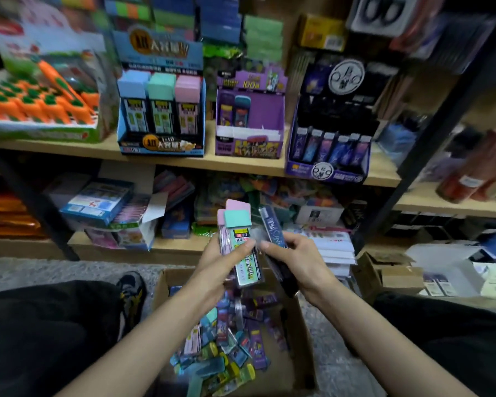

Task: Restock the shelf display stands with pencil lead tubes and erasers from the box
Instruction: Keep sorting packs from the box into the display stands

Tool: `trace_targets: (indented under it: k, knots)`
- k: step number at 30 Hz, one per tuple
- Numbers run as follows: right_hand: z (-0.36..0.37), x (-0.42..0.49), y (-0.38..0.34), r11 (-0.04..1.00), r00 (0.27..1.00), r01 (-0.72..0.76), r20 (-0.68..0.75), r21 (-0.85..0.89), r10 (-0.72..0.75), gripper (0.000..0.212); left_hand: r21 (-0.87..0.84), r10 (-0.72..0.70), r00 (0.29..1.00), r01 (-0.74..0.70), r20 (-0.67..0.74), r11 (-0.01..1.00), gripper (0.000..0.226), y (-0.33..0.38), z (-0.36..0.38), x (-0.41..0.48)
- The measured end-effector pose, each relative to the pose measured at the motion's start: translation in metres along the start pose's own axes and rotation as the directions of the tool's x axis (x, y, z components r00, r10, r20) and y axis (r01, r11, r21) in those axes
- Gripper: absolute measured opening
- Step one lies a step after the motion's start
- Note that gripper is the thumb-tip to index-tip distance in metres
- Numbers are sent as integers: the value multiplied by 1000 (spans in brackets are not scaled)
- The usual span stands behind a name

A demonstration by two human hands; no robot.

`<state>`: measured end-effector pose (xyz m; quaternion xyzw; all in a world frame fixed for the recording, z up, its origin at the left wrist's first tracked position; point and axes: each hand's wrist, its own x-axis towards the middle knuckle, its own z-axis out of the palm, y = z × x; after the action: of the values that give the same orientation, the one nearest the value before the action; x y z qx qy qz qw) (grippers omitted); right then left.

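Lying nearest you, the cardboard box [305,348] holds loose tubes [226,339], its front edge cut off. Above it your left hand [215,262] grips pink- and mint-capped lead tubes [235,222]; your right hand [298,259] grips dark tubes [271,224], perhaps several, blurred. Beyond stands the blue display stand [161,146].

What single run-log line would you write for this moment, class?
left hand: grips pastel-capped tubes | right hand: grips dark tubes | box: under hands, more tubes inside | stage: not yet shelved

Teal-cap lead tube [248,267] w/ "0.7", purple stand [252,144] hdr "100"
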<state>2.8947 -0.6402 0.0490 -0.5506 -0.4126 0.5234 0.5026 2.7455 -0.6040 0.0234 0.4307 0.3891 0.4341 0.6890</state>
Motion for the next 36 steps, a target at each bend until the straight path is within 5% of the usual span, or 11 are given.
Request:
trace_targets:
  k: [12,19,21,25,31,33,36]
  knots:
    - [-4,19,-60,925,970,241,103,-295,-220,5,-22,78,997,-78,2,997,40,64,28,29]
    - [-39,37,-93,948,980,198,45,-248,-193,17,-15,147,987,-148,-59,989,19,86,21,73]
    - [-56,42,-99,942,992,123,1,-313,-129,8,-23,159,984,-161,-79,987,24,94,17,86]
    - [-81,51,-106,937,999,-44,-14,-347,41,22,-62,190,977,-197,-98,978,18,107,17,111]
    - [-110,50,-105,888,989,133,1,-440,-148,15,-88,193,976,-202,-103,975,26,111,32,128]
    - [-121,48,-106,897,969,188,-76,-401,-237,8,-105,199,976,-208,-92,972,35,111,40,129]
    - [-141,52,-112,898,893,270,-259,-347,-368,14,-120,222,972,-230,-74,966,19,110,51,129]
